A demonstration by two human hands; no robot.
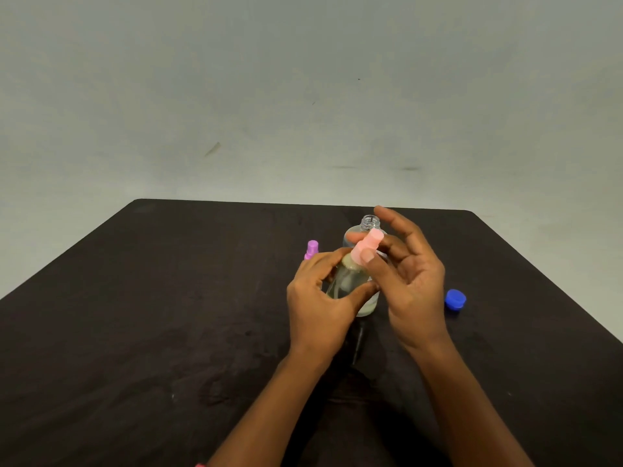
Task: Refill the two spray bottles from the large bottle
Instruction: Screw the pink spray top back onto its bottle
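Fingers of my left hand (323,298) are wrapping the clear body of a small spray bottle (347,281), clamped around it above the dark table (168,298). Its long axis is tilting — pink spray head (367,246) pointing up and away to the right. My right hand (411,284) is pinching that head with thumb and forefinger, other fingers spreading loose. Directly behind the grip the large bottle (370,222) is standing upright, neck open, its body mostly hidden by my hands. Left of the grip a purple spray head (312,249) is peeking out — its bottle I cannot make out. Right of the grip a blue cap (455,299) is lying.
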